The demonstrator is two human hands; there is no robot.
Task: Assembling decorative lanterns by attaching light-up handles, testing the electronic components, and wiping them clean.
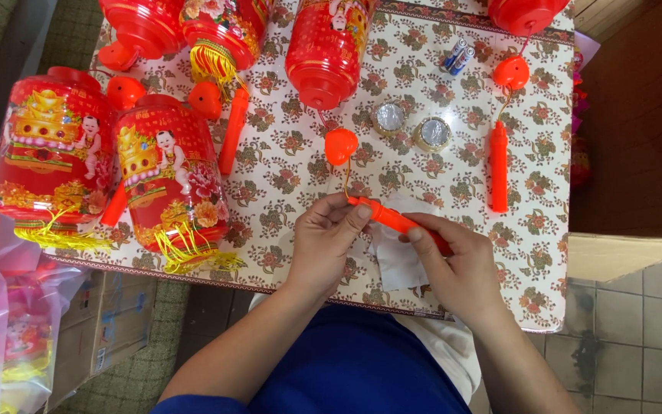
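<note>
so i've got the orange handle (394,221) pinched between both hands right now, low in the middle of the table (285,165), just in front of me. it lies on a slant, upper end toward my left, lower end running down and right into my right hand (453,264). my left hand (329,230) has its fingertips closed on the upper tip, right where the thin gold wire (346,178) comes out. my right hand is wrapped around the lower half, thumb on top, so most of that end is hidden. both hands are touching it; the left is the one nearer the wire end.

the wire runs up from the tip to a small orange heart (341,145), and above that lies a red lantern (325,54) on its side. so the whole string sits straight away from me, with the handle's axis angled across it.

under my hands there's a white cloth (394,264), partly covered. two tape rolls (411,126) sit just beyond the heart, a pair of batteries (456,56) farther back, and another handle (498,167) lies upright off to my right, well apart. more lanterns (170,172) are piled on my left. nothing sits between my hands and the heart except the wire.
</note>
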